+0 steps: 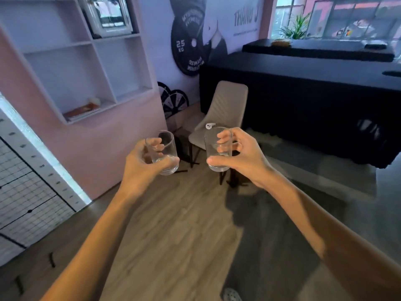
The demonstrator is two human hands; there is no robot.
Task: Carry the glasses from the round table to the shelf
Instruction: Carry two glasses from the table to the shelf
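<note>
We hold a clear glass in each hand, both lifted out in front of us above the wooden floor (173,224), with nothing beneath them to carry them. Our left hand (143,164) has its grip wrapped around the left glass (162,153): the thumb lies across the near side low down by the thick base, and the fingers show through the far wall. This glass leans, its long axis tipped so the open mouth points up and a little to the right. Our right hand (240,157) has its grip closed on the right glass (218,149), thumb pressed near the base and fingers curled round the far side. That one stands close to upright, its long axis near vertical, mouth upward. Both glasses look empty. They are near each other but apart, with a gap between them.

The white shelf (71,68) hangs on the pink wall up to our left, well apart from both glasses; something flat lies in its lowest left compartment, too blurred to name. Beyond our hands stands a grey chair (227,105) with a small white object (210,126) on its seat, beside a long black counter (303,94).
</note>
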